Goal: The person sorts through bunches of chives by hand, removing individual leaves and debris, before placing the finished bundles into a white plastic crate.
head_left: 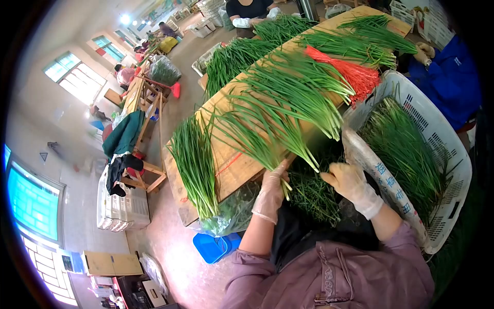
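Observation:
My left hand [271,191], in a clear glove, is closed around the pale stem ends of a small bunch of chives [254,147]. Its leaves fan out over the wooden table [226,170]. My right hand [351,186], also gloved, has its fingers pinched together close to the stem tips of more chives [303,147]; whatever is between the fingertips is too small to make out. A tidy pile of chives [194,165] lies at the table's left end. Another large pile [293,85] spreads across the middle.
On my right stands a white crate [458,180] filled with chives [404,144]. Red ties [355,74] lie on the table. Loose trimmings [314,193] sit below its edge, and a blue bin [213,247] is on the floor. A person in blue [453,77] works at right, another person [249,10] across.

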The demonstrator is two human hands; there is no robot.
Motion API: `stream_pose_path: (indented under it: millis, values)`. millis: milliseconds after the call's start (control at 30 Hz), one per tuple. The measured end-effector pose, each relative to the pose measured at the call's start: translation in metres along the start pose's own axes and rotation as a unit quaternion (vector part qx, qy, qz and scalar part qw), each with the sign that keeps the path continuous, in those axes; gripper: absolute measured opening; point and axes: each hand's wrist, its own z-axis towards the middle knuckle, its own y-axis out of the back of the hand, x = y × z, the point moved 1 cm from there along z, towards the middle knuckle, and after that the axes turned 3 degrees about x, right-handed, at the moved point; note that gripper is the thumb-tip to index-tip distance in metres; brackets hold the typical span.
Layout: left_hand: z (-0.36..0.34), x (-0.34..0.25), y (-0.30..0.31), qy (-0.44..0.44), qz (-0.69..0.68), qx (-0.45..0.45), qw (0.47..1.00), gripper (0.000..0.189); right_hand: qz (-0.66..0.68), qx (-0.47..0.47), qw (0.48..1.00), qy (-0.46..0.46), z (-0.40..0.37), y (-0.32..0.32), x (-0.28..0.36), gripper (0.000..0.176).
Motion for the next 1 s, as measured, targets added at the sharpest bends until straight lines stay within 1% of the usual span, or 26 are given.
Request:
stream_pose_path:
  millis: [33, 67, 100, 133, 167, 200, 233, 267, 300, 333, 367, 433, 467, 500, 533, 567, 600, 633, 700, 733, 767, 800, 867, 900, 967, 1000]
  values:
    - [0.000, 0.003, -0.006, 0.046, -0.056, 0.000, 0.997, 0.018, 0.002, -0.025, 1.000, 0.009, 0.015, 0.008, 0.010, 0.044]
    - [-0.003, 0.005, -0.008, 0.070, -0.066, 0.036, 0.995, 0.025, -0.006, -0.020, 1.000, -0.003, 0.032, 0.006, 0.017, 0.047]
    - [0.000, 0.009, -0.006, 0.088, -0.081, 0.038, 0.992, 0.029, -0.014, -0.013, 1.000, -0.014, 0.047, -0.002, 0.019, 0.049]
    - [0.000, 0.011, -0.008, 0.094, -0.087, 0.028, 0.991, 0.029, -0.030, 0.023, 0.999, -0.017, 0.060, -0.011, 0.015, 0.050]
    - [-0.002, 0.012, -0.009, 0.101, -0.093, 0.017, 0.990, 0.028, -0.029, 0.021, 0.999, -0.015, 0.071, -0.017, 0.008, 0.050]
    - [-0.007, 0.011, -0.014, 0.065, -0.047, 0.027, 0.996, 0.024, 0.035, 0.090, 0.995, -0.023, 0.080, -0.020, 0.001, 0.050]
    - [-0.009, 0.011, -0.018, 0.065, -0.045, 0.026, 0.997, 0.024, 0.099, 0.158, 0.982, -0.030, 0.084, -0.023, -0.006, 0.050]
    - [-0.008, 0.012, -0.022, 0.061, -0.032, -0.002, 0.998, 0.023, 0.168, 0.166, 0.971, -0.037, 0.085, -0.025, -0.012, 0.044]
    - [-0.007, 0.013, -0.025, 0.057, -0.021, -0.030, 0.998, 0.023, 0.167, 0.166, 0.971, -0.036, 0.085, -0.031, -0.018, 0.044]
    - [-0.001, 0.017, -0.024, 0.061, -0.039, -0.033, 0.997, 0.019, 0.333, 0.203, 0.920, -0.032, 0.084, -0.042, -0.023, 0.040]
    - [0.006, 0.021, -0.023, 0.064, -0.041, -0.034, 0.997, 0.019, 0.488, 0.232, 0.841, -0.030, 0.082, -0.052, -0.028, 0.037]
    - [0.016, 0.024, -0.027, 0.066, -0.036, 0.026, 0.997, 0.017, 0.491, 0.221, 0.842, -0.036, 0.071, -0.041, -0.021, 0.034]
    - [0.021, 0.028, -0.028, 0.033, -0.043, 0.037, 0.998, 0.015, 0.503, 0.211, 0.837, -0.049, 0.069, -0.037, -0.021, 0.032]
    - [0.019, 0.026, -0.030, 0.035, -0.043, 0.039, 0.998, 0.015, 0.516, 0.200, 0.831, -0.062, 0.067, -0.035, -0.022, 0.029]
    - [0.015, 0.023, -0.029, 0.043, -0.035, 0.023, 0.998, 0.016, 0.577, 0.169, 0.797, -0.049, 0.065, -0.035, -0.027, 0.030]
    - [0.013, 0.018, -0.029, 0.051, -0.026, 0.008, 0.998, 0.017, 0.591, 0.181, 0.784, -0.057, 0.061, -0.028, -0.032, 0.032]
    - [0.008, 0.015, -0.024, 0.061, -0.056, 0.065, 0.994, 0.019, 0.655, 0.173, 0.735, -0.039, 0.058, -0.026, -0.035, 0.033]
    - [0.011, 0.018, -0.017, 0.038, -0.097, 0.114, 0.988, 0.020, 0.714, 0.166, 0.680, -0.021, 0.054, -0.025, -0.036, 0.035]
    - [0.006, 0.019, -0.013, 0.050, -0.123, 0.165, 0.977, 0.020, 0.710, 0.193, 0.677, -0.019, 0.048, -0.023, -0.032, 0.035]
    - [0.003, 0.018, -0.015, 0.056, -0.126, 0.159, 0.978, 0.017, 0.704, 0.221, 0.675, -0.015, 0.046, -0.024, -0.028, 0.036]
    - [-0.002, 0.017, -0.018, 0.061, -0.129, 0.152, 0.978, 0.014, 0.663, 0.240, 0.709, -0.022, 0.045, -0.027, -0.024, 0.035]
    - [-0.007, 0.015, -0.023, 0.059, -0.121, 0.111, 0.985, 0.019, 0.619, 0.265, 0.739, -0.015, 0.043, -0.029, -0.019, 0.035]
    - [0.002, 0.021, -0.017, 0.022, -0.093, 0.120, 0.988, 0.024, 0.535, 0.299, 0.790, 0.007, 0.040, -0.036, -0.010, 0.034]
    - [-0.001, 0.018, -0.022, 0.008, -0.074, 0.121, 0.990, 0.024, 0.530, 0.312, 0.788, 0.022, 0.040, -0.037, -0.006, 0.034]
    - [-0.010, 0.015, -0.029, 0.034, -0.070, 0.095, 0.992, 0.024, 0.470, 0.219, 0.855, -0.003, 0.040, -0.033, 0.007, 0.030]
    - [-0.012, 0.015, -0.031, 0.061, -0.066, 0.071, 0.993, 0.023, 0.471, 0.217, 0.855, -0.004, 0.041, -0.038, 0.005, 0.030]
